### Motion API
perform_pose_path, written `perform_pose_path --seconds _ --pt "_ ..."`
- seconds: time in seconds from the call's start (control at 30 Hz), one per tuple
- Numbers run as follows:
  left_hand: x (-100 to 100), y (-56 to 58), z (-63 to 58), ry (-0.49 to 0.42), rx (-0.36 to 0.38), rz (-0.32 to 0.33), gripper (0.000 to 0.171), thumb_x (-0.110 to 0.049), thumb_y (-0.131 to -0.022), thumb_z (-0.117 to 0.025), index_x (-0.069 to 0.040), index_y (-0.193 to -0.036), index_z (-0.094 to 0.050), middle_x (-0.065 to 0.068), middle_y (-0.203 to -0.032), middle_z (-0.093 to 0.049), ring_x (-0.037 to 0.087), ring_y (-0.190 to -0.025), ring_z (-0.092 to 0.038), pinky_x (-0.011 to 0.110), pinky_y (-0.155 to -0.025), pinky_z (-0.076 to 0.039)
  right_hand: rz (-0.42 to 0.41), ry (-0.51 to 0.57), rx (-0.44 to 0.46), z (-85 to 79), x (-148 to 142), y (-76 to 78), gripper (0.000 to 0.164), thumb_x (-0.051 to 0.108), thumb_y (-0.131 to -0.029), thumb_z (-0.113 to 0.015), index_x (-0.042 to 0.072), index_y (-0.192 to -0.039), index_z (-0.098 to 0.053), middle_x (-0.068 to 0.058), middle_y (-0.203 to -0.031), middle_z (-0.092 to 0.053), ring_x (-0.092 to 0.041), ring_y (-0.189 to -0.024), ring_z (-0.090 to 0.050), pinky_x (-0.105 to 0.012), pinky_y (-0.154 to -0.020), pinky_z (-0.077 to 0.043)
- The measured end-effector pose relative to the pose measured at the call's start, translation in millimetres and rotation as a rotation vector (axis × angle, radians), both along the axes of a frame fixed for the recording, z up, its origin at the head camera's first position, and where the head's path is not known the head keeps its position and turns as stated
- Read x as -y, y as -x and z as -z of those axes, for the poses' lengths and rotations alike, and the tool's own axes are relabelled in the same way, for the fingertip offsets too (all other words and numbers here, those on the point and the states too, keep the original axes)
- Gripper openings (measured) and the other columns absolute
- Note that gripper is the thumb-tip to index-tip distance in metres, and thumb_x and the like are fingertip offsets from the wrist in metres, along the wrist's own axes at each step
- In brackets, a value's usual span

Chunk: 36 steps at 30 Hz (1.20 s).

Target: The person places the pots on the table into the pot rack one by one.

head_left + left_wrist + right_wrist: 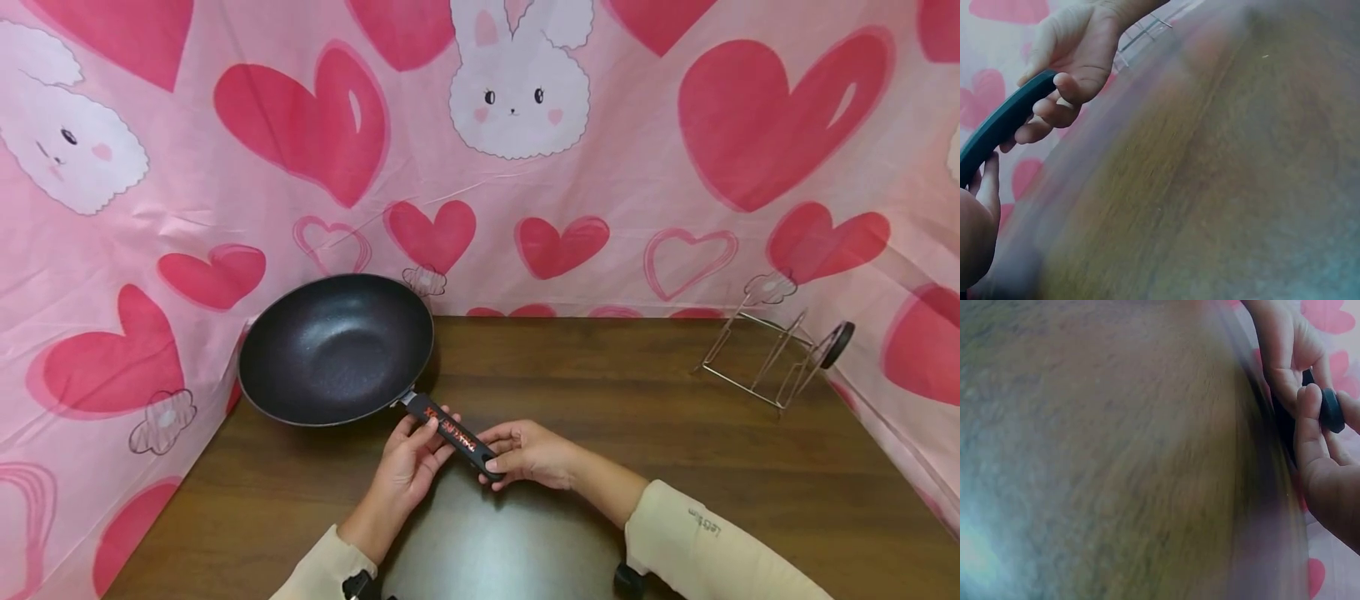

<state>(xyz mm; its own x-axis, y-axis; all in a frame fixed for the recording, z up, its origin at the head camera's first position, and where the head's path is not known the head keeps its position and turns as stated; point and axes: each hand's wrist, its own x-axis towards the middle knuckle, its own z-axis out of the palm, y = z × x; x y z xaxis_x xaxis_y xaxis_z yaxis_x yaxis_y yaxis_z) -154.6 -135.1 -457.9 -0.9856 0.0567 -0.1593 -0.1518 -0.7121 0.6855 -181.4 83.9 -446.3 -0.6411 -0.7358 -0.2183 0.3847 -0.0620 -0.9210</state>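
A dark non-stick wok (337, 350) shows its inside toward the head camera, at the left of the table. Its long black handle (453, 435), with red lettering, slants down to the right. My left hand (411, 462) holds the handle near the pan end, thumb on top and fingers underneath. At the handle's far end, my right hand (528, 454) pinches the tip between thumb and fingers. In the left wrist view the dark handle (1004, 125) runs between both hands; the right wrist view catches the handle's end (1332, 412) between the fingers.
A wire rack (765, 358) with a round black piece on its right side stands at the back right of the wooden table (585, 367). Pink cloth (630, 167) printed with hearts and rabbits hangs behind and along the sides.
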Motion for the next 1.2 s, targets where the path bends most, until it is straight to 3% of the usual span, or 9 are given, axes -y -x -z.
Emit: perform_pose_path --seconds 0.17,0.33,0.47,0.63,0.8,0.97,1.2 --pt "1 -4.4 3.5 0.011 0.010 0.003 0.036 0.006 -0.099 -0.044 -0.008 -0.130 -0.029 0.011 -0.118 -0.060 0.025 -0.106 -0.063 0.045 -0.086 -0.053 -0.052 0.024 0.032 3.9 4 -1.5 0.043 -0.010 -0.089 -0.060 -0.015 -0.130 -0.048 -0.017 -0.104 -0.066 -0.026 -0.087 -0.069 -0.036 -0.075 -0.058" --pt "4 -8.4 5.7 0.029 -0.009 0.013 0.036 0.008 -0.099 -0.041 -0.011 -0.127 -0.028 0.011 -0.117 -0.057 0.026 -0.105 -0.062 0.046 -0.087 -0.053 -0.153 0.068 0.067 9.7 9 -2.4 0.042 -0.010 -0.090 -0.057 -0.014 -0.131 -0.048 -0.021 -0.114 -0.065 -0.024 -0.091 -0.069 -0.037 -0.079 -0.057" --pt "8 -9.9 6.1 0.057 -0.015 0.016 0.037 0.008 -0.099 -0.040 -0.013 -0.127 -0.027 0.011 -0.119 -0.054 0.025 -0.106 -0.061 0.049 -0.090 -0.051 -0.181 0.091 0.053 13.4 12 -5.1 0.045 -0.010 -0.090 -0.057 -0.013 -0.134 -0.048 -0.021 -0.118 -0.064 -0.022 -0.092 -0.069 -0.037 -0.079 -0.057" --pt "13 -14.8 7.5 0.119 0.005 0.026 0.038 0.008 -0.099 -0.038 -0.013 -0.128 -0.025 0.011 -0.121 -0.052 0.025 -0.107 -0.061 0.048 -0.091 -0.051 -0.192 0.116 0.057 18.0 16 -12.9 0.048 -0.011 -0.090 -0.056 -0.012 -0.137 -0.046 -0.020 -0.119 -0.064 -0.022 -0.093 -0.069 -0.037 -0.079 -0.057" --pt "13 -20.9 6.7 0.132 -0.023 0.060 0.038 0.008 -0.099 -0.039 -0.010 -0.129 -0.024 0.017 -0.127 -0.052 0.027 -0.111 -0.060 0.046 -0.092 -0.051 -0.166 0.139 0.033 20.9 16 -22.3 0.050 -0.013 -0.089 -0.057 -0.014 -0.138 -0.043 -0.028 -0.122 -0.061 -0.024 -0.094 -0.069 -0.037 -0.079 -0.057" --pt "12 -26.4 4.4 0.112 -0.068 0.080 0.038 0.007 -0.099 -0.042 -0.008 -0.130 -0.025 0.017 -0.127 -0.055 0.027 -0.108 -0.062 0.043 -0.091 -0.052 -0.156 0.160 -0.036 21.3 14 -29.0 0.053 -0.010 -0.089 -0.059 -0.016 -0.138 -0.041 -0.034 -0.124 -0.056 -0.024 -0.095 -0.069 -0.038 -0.080 -0.057" --pt "7 -33.6 1.5 0.124 -0.143 0.111 0.048 0.008 -0.097 -0.047 -0.004 -0.139 -0.027 0.006 -0.118 -0.065 0.024 -0.108 -0.064 0.040 -0.090 -0.053 -0.145 0.184 -0.139 20.0 11 -38.3 0.054 -0.010 -0.089 -0.060 -0.017 -0.138 -0.039 -0.040 -0.124 -0.053 -0.025 -0.095 -0.069 -0.038 -0.078 -0.057"
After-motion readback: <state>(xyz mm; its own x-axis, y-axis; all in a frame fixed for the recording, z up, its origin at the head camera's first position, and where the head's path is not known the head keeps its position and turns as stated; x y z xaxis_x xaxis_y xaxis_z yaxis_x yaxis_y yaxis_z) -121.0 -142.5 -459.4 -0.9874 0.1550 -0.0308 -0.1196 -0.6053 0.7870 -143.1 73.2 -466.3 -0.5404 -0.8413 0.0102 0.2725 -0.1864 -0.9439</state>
